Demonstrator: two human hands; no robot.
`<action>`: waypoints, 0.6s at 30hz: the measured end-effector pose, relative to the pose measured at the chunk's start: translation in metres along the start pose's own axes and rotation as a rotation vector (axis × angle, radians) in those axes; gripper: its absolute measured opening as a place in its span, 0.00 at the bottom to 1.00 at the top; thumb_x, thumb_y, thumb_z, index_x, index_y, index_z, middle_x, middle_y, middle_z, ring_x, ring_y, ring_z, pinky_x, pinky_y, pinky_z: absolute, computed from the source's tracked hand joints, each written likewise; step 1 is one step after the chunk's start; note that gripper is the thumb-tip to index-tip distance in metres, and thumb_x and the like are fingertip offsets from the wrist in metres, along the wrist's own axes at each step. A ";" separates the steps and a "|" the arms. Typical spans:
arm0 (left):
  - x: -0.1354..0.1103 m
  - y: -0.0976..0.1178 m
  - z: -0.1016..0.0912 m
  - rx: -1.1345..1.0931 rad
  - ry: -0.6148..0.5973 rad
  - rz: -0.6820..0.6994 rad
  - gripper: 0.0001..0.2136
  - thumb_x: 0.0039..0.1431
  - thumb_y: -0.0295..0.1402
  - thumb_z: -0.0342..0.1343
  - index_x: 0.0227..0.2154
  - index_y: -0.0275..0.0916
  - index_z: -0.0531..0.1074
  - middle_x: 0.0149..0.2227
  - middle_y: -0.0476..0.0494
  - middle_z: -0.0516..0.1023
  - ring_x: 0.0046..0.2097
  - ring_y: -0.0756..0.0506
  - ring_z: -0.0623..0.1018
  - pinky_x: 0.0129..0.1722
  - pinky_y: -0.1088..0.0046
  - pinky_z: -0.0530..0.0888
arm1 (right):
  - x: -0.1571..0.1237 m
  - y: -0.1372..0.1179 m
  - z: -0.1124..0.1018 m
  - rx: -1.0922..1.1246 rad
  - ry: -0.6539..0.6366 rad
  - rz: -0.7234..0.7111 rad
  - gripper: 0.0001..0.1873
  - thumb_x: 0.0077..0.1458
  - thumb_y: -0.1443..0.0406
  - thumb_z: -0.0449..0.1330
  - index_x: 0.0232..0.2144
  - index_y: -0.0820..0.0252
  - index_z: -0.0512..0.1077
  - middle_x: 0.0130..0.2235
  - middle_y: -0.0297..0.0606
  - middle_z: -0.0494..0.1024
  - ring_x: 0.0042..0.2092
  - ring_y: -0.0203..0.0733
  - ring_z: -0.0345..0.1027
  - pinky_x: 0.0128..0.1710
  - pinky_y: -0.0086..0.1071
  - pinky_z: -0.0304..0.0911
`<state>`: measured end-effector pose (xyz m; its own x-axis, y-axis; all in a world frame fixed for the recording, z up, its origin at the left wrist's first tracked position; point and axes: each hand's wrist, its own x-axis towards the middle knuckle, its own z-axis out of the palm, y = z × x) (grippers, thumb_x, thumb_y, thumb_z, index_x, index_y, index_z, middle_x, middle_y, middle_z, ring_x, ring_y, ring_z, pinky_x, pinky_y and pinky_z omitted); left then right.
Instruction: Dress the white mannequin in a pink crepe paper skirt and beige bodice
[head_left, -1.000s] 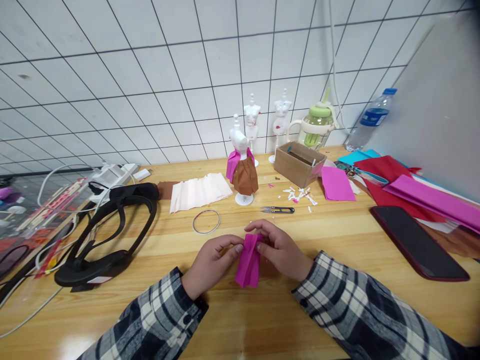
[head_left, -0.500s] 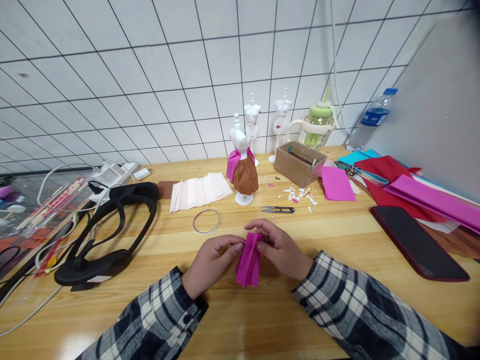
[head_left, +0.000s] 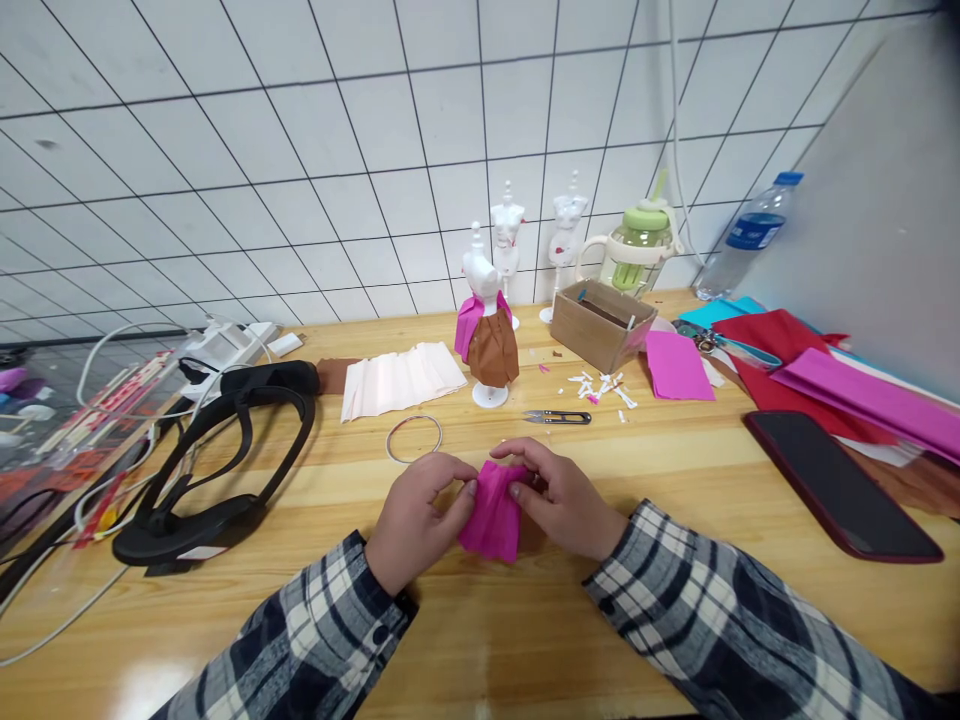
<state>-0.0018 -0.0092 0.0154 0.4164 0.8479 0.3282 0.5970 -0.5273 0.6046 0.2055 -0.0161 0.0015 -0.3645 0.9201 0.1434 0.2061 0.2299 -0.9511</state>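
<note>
A small pleated piece of magenta paper (head_left: 493,512) lies on the wooden table (head_left: 675,480) between both hands. My left hand (head_left: 417,516) pinches its upper left edge with thumb and fingers closed. My right hand (head_left: 564,498) pinches its upper right edge, fingers curled. Beyond them stand a small white mannequin (head_left: 486,318) dressed in magenta and brown paper, a thin ring (head_left: 414,438) and small thread snips (head_left: 558,417).
A pleated cream paper sheet (head_left: 401,378) lies behind the ring. A black head strap (head_left: 217,450) and cables sit left. A cardboard box (head_left: 604,324), paper scraps, coloured paper sheets (head_left: 825,375), a dark phone (head_left: 840,482), a green cup and a water bottle are right.
The left hand has shifted up and right and the magenta paper is now spread wider and shorter between the two hands. The view has shifted slightly.
</note>
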 end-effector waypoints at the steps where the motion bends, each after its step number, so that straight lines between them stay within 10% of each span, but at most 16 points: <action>1: 0.000 -0.001 -0.001 0.043 0.007 0.050 0.05 0.60 0.29 0.52 0.33 0.39 0.73 0.33 0.45 0.78 0.36 0.46 0.76 0.39 0.68 0.70 | 0.000 -0.001 -0.001 0.012 -0.011 -0.021 0.22 0.51 0.74 0.53 0.49 0.57 0.67 0.36 0.34 0.74 0.35 0.38 0.67 0.35 0.31 0.62; 10: -0.002 0.008 -0.004 0.128 -0.017 0.191 0.05 0.60 0.27 0.51 0.33 0.40 0.71 0.30 0.46 0.77 0.34 0.45 0.74 0.39 0.66 0.68 | 0.002 -0.012 0.008 -0.125 0.202 -0.131 0.04 0.52 0.65 0.62 0.32 0.57 0.73 0.49 0.44 0.71 0.54 0.49 0.63 0.54 0.42 0.59; 18: 0.025 -0.015 -0.015 0.002 0.109 -0.160 0.11 0.62 0.38 0.52 0.40 0.40 0.76 0.41 0.40 0.80 0.45 0.42 0.77 0.47 0.63 0.71 | 0.011 -0.040 -0.022 -0.084 0.274 -0.113 0.01 0.52 0.67 0.57 0.29 0.58 0.68 0.30 0.35 0.72 0.34 0.41 0.65 0.36 0.34 0.61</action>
<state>-0.0103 0.0209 0.0252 0.2391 0.9218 0.3050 0.6511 -0.3853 0.6539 0.2133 -0.0078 0.0469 -0.1334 0.9359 0.3261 0.2571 0.3504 -0.9006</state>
